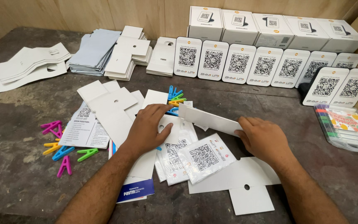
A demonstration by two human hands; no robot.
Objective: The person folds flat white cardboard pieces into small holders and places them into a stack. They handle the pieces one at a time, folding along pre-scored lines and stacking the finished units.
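My left hand (148, 128) lies flat, palm down, on a white card with a hole (168, 126) on the grey table. My right hand (264, 139) grips the near end of a folded white cardboard piece (208, 118), which is lifted and tilted across the middle. Below it lie clear sleeves with square code cards (204, 157). More white cards with holes (245, 184) rest under my right wrist. Coloured plastic clips (175, 99) lie just beyond my left fingers.
A row of standing white code plaques (239, 64) lines the back, with white boxes (270, 27) behind them. Stacks of white and grey card (119, 54) sit back left. Loose clips (63, 151) lie left. A clear box of markers (344, 126) stands right.
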